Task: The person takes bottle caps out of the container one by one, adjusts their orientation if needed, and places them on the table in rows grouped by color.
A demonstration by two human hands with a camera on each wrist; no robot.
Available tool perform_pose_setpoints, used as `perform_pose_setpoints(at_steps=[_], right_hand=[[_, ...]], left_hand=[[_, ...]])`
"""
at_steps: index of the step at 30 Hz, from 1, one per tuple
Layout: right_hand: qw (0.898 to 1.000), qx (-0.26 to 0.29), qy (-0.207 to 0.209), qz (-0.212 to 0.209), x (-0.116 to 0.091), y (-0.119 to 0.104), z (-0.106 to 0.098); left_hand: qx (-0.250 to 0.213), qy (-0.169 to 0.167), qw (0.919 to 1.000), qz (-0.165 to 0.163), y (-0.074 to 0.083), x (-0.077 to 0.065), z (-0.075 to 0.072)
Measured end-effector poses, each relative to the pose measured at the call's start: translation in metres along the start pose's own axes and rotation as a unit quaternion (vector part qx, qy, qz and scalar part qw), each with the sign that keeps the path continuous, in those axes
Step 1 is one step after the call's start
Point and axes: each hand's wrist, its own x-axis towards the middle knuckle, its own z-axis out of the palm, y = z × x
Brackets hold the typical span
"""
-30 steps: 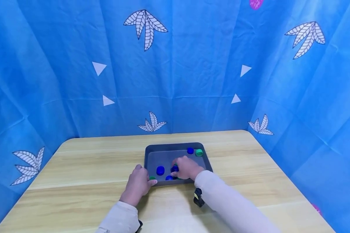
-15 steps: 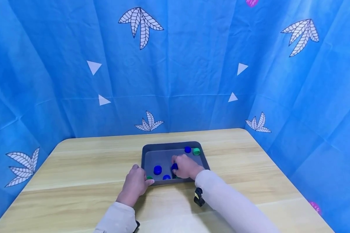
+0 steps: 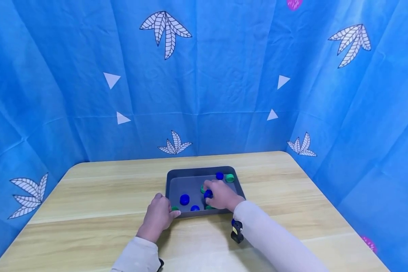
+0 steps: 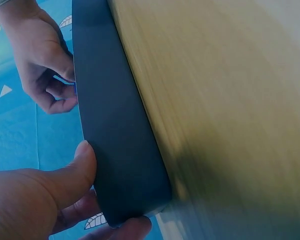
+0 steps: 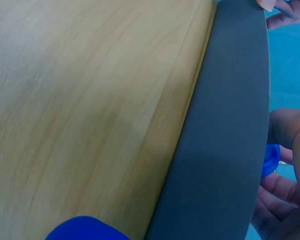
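A dark grey tray [image 3: 187, 185] holds several blue and green bottle caps. My left hand [image 3: 158, 216] grips its near left corner, thumb on the rim in the left wrist view. My right hand [image 3: 221, 194] reaches over the near wall and pinches a blue bottle cap [image 5: 271, 159] between thumb and fingers, above the tray floor. Around that hand lie a green cap [image 3: 203, 189] just behind the fingers and another green cap [image 3: 209, 207] at the near wall. Left of it are a blue cap [image 3: 184, 199] and a blue cap [image 3: 195, 208] at the wall.
At the tray's far right corner sit a blue cap [image 3: 219, 175] and a green cap [image 3: 229, 178]. A green cap [image 3: 175, 208] lies by the left thumb. On the wooden table [image 3: 98, 211], a blue piece [image 5: 87, 230] is near my right wrist. A blue curtain [image 3: 224, 94] hangs behind.
My right hand has shifted slightly right with the blue bottle cap, and the green cap behind its fingers has come into sight. The left hand keeps its grip on the tray corner.
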Motion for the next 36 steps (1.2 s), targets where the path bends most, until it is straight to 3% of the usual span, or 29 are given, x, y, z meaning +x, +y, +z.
perform_pose_setpoints(at_steps=[11,22,36], right_hand=[[0.999,0.035,0.000,0.002,-0.008,0.000,-0.006],[1.000,0.000,0.023,-0.006,-0.015,0.001,-0.010],[0.999,0.020,0.038,-0.005,-0.023,0.007,-0.014]], left_hand=[[-0.004,-0.003,1.0000,-0.007,0.001,-0.001,0.002],[-0.006,0.004,1.0000,-0.004,0.000,-0.001,0.002],[-0.020,0.004,0.9998,-0.009,-0.001,-0.001,-0.001]])
